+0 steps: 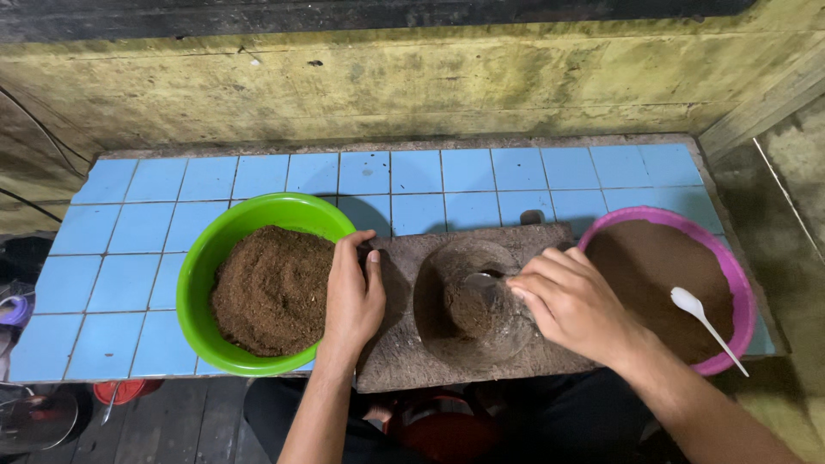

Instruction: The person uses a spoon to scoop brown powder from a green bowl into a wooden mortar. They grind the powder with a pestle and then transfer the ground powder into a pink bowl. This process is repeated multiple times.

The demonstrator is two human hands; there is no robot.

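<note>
right hand in stone mortar, left hand steadying

No packages, labels, signs or screens in my view. Nothing wrapped, printed or lit anywhere around stone mortar slab in front of me, neither side of it, nor on wall behind it.

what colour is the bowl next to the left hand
Bright green; the bowl holds brown powder. The head view shows it.
</note>
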